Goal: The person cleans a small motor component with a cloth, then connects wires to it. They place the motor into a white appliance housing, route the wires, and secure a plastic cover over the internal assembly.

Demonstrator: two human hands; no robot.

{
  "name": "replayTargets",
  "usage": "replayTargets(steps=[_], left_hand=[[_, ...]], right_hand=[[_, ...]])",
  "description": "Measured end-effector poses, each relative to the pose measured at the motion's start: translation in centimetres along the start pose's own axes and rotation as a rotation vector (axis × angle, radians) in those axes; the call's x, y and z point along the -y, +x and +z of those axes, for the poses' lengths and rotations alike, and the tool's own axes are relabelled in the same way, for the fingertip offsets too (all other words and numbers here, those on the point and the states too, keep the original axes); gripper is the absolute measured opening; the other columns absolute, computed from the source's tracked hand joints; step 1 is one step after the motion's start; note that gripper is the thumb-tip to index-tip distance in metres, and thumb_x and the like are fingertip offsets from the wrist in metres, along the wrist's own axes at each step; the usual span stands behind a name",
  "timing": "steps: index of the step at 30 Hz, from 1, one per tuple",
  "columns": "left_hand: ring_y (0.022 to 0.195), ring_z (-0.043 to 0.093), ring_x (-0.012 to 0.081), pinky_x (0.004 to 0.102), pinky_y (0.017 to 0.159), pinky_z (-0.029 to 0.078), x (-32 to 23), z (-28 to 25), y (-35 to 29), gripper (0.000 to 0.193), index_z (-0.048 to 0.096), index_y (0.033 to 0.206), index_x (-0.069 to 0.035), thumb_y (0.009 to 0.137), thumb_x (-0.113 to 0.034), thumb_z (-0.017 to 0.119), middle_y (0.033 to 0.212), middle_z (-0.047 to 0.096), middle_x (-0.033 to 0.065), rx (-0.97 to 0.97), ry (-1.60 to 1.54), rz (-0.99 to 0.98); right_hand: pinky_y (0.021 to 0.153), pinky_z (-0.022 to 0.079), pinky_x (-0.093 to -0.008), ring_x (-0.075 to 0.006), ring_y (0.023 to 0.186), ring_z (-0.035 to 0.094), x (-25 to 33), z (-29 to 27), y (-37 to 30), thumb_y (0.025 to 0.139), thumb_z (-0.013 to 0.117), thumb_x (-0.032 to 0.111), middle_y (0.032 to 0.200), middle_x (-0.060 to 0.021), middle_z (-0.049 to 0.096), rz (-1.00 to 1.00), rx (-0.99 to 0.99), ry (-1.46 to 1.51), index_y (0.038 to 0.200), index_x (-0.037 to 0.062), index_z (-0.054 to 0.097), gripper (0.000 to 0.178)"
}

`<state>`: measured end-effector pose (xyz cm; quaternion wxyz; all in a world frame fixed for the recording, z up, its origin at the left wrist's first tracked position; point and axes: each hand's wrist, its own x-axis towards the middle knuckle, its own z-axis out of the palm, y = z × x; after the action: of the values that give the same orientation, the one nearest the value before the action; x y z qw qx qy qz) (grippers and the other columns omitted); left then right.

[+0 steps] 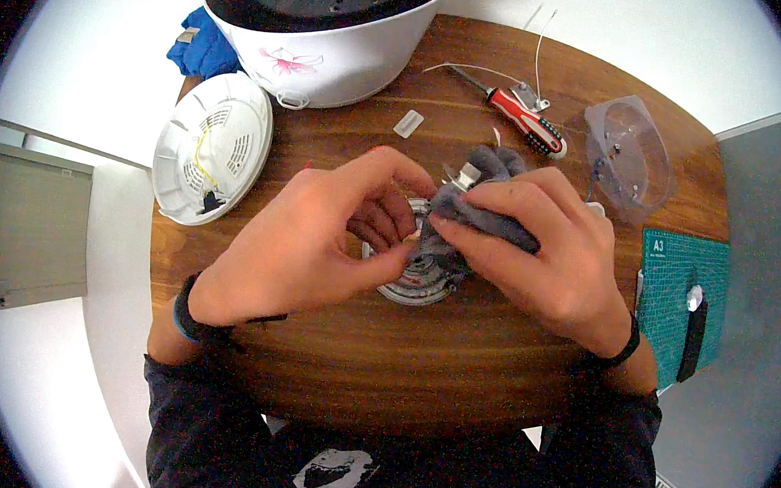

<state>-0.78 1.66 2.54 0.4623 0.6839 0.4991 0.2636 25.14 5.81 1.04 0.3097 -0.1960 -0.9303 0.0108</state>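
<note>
A grey cloth (493,223) is bunched in my right hand (560,248), pinched between thumb and fingers. A small shiny metal tab (466,177) sticks out at the cloth's upper edge. Beneath both hands lies a round metal disc (416,292) with ring-shaped grooves, partly covered by the cloth and fingers. My left hand (319,220) is at the disc's left side, its fingers curled and its thumb tip meeting the cloth's edge. Whatever sits between the left fingertips is too small or hidden to make out.
At the back stands a white appliance housing (331,70), dark inside. Left of it are a vented white cover (240,117) and blue cloth (208,53). A red-black screwdriver (530,125), metal bracket (529,96), clear box (636,158) with small parts and green cutting mat (668,275) lie right.
</note>
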Motion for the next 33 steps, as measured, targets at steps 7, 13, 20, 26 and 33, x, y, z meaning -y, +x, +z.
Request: replayTargets(steps=[7, 13, 20, 26, 33], left_hand=[[0.090, 0.073, 0.0125, 0.0297, 0.084, 0.060, -0.6, -0.3, -0.1, 0.060, 0.064, 0.142, -0.008, 0.085, 0.004, 0.079, 0.097, 0.073, 0.0030, 0.092, -0.060, -0.032], [0.090, 0.073, 0.0155, 0.0324, 0.086, 0.061, -0.1, -0.5, -0.1, 0.064, 0.065, 0.144, -0.007, 0.083, 0.005, 0.079, 0.097, 0.075, 0.0060, 0.110, 0.033, 0.075], [0.094, 0.073, 0.0220, 0.0372, 0.088, 0.060, 0.0, -1.1, 0.2, 0.068, 0.066, 0.143, -0.009, 0.079, -0.002, 0.087, 0.104, 0.072, 0.0105, 0.060, 0.150, 0.191], [0.121, 0.063, 0.0301, 0.0419, 0.105, 0.053, 0.0, -1.2, 0.2, 0.070, 0.068, 0.142, -0.013, 0.076, -0.004, 0.088, 0.129, 0.060, 0.0123, -0.019, 0.399, 0.248], [0.139, 0.057, 0.0378, 0.0462, 0.116, 0.048, 0.8, 0.3, 0.5, 0.069, 0.066, 0.141, -0.008, 0.076, -0.007, 0.088, 0.149, 0.058, 0.0155, -0.038, 0.303, 0.355]], right_hand=[[0.058, 0.057, -0.0301, -0.0206, 0.088, 0.066, 0.5, 0.7, -0.4, 0.072, 0.080, 0.015, 0.114, -0.0001, 0.067, -0.080, 0.027, 0.000, 0.114, 0.0191, 0.082, 0.042], [0.059, 0.057, -0.0319, -0.0214, 0.089, 0.066, 0.7, 0.5, -0.3, 0.073, 0.080, 0.016, 0.112, -0.0016, 0.068, -0.021, 0.024, 0.068, 0.109, 0.0172, 0.081, 0.036], [0.064, 0.059, -0.0356, -0.0255, 0.091, 0.068, -0.2, 0.0, -0.3, 0.073, 0.077, 0.017, 0.111, -0.0049, 0.071, -0.036, -0.075, 0.068, 0.099, 0.0122, 0.078, 0.026], [0.063, 0.059, -0.0338, -0.0255, 0.091, 0.069, 0.2, 0.6, -0.3, 0.072, 0.076, 0.015, 0.113, -0.0068, 0.070, -0.026, -0.046, 0.088, 0.097, 0.0110, 0.076, 0.026], [0.063, 0.058, -0.0353, -0.0261, 0.088, 0.068, 0.4, 2.0, -0.6, 0.073, 0.077, 0.015, 0.112, -0.0067, 0.068, 0.079, -0.116, 0.104, 0.101, 0.0114, 0.068, 0.030]])
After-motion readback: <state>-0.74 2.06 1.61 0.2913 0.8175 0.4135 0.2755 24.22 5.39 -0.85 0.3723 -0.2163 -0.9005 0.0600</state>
